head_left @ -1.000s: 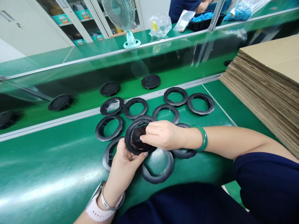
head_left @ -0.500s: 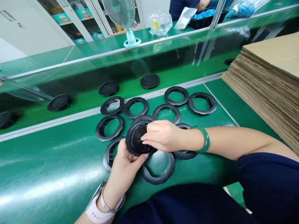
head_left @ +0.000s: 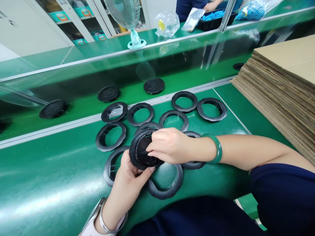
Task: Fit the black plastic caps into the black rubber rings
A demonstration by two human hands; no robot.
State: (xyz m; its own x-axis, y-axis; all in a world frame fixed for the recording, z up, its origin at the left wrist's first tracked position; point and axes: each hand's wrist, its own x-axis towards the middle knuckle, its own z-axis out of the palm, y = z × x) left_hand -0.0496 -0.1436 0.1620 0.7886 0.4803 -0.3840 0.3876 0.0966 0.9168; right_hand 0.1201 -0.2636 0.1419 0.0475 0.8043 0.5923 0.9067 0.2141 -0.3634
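My left hand [head_left: 133, 183] grips a black plastic ring [head_left: 134, 149] by its lower left edge, with the thumb in front. Inside that ring sits a dark disc [head_left: 143, 148] with raised ribs, its inner side turned up towards me. Pinched together, the fingertips of my right hand [head_left: 169, 146] reach into the ring at a small rib on the disc; whether they hold a loose piece is hidden. Under and around my hands, several loose black rings lie on the green table, among them one ring [head_left: 165, 193] just below and another ring [head_left: 108, 170] to the left.
Beyond a metal rail, several black round caps [head_left: 154, 86] lie on a green conveyor belt [head_left: 133, 95]. A stack of cardboard sheets [head_left: 275, 78] stands at right. Behind a clear panel are a fan [head_left: 135, 39], plastic bags [head_left: 167, 24], a black tray [head_left: 209, 23] and another person's arm [head_left: 213, 5].
The caps on the belt have shifted left. My hands and the held ring have moved slightly left and down in view, keeping the same grip; the whole view has also shifted a little.
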